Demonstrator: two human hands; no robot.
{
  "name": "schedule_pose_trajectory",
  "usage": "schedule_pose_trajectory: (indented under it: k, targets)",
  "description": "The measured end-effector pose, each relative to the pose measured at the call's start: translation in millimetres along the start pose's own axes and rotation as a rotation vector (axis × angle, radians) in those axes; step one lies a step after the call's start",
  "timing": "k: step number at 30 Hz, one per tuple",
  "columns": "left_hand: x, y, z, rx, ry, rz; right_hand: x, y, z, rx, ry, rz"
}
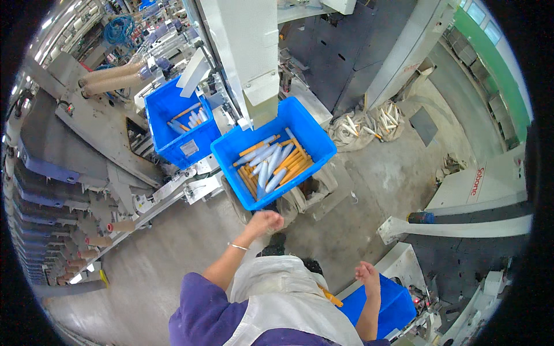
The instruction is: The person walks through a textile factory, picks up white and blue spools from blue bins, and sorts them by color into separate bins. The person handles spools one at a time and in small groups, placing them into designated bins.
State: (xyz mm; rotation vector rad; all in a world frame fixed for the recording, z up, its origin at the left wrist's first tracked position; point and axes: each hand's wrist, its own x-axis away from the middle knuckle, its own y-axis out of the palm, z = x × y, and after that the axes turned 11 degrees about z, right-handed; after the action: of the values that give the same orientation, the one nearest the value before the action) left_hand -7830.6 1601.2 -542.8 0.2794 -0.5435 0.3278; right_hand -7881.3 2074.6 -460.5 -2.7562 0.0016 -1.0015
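My left hand point(267, 221), with a pale bracelet on its wrist, is closed just in front of a blue bin point(313, 165); nothing shows sticking out of its curled fingers. In that bin lie orange tubes point(295, 168) and spindle-shaped bobbins point(273, 161) wound with whitish yarn, jumbled together. To the right of my body, my right hand point(367, 273) is raised with curled fingers, and no object shows in it. Beneath it sits another blue bin point(394, 307), whose inside my arm and apron partly hide. An orange tube point(330, 295) rests against my white apron's right side.
A third blue bin point(183, 147) with bobbins stands at the far left beside the machine rail point(164, 198). A white machine column point(245, 57) hangs over the middle bin. Cloth sacks of bobbins point(386, 122) lie on the floor beyond. Yarn cones point(121, 226) line the left machine.
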Motion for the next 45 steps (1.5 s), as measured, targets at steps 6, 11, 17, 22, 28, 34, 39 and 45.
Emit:
schedule_pose_trajectory:
  k: [6,11,17,22,28,34,39,45]
  targets:
    - [-88,-50,55,0.025,0.089,0.520,-109,77,-123,0.331,-0.108,-0.133]
    - [-144,-67,31,-0.146,-0.020,0.695,-222,208,-227,0.355,-0.457,-0.411]
    - [-225,-57,55,-0.993,0.189,0.896,-361,425,-218,1.024,-1.039,-0.622]
    - [-318,-76,63,-1.357,0.297,0.876,-439,523,-137,1.407,-0.503,-0.202]
    - [-391,-106,1,-1.533,0.349,0.941,-469,534,-97,1.222,-0.394,-0.099]
    - [-405,-122,-36,-1.625,0.340,0.880,-434,533,-144,1.279,-0.135,-0.628]
    - [-363,-97,-3,-1.052,0.222,1.031,-356,470,-228,0.784,-0.008,-0.990]
    - [-256,-25,133,-0.393,0.088,0.488,-262,361,-291,0.376,-0.124,-1.053]
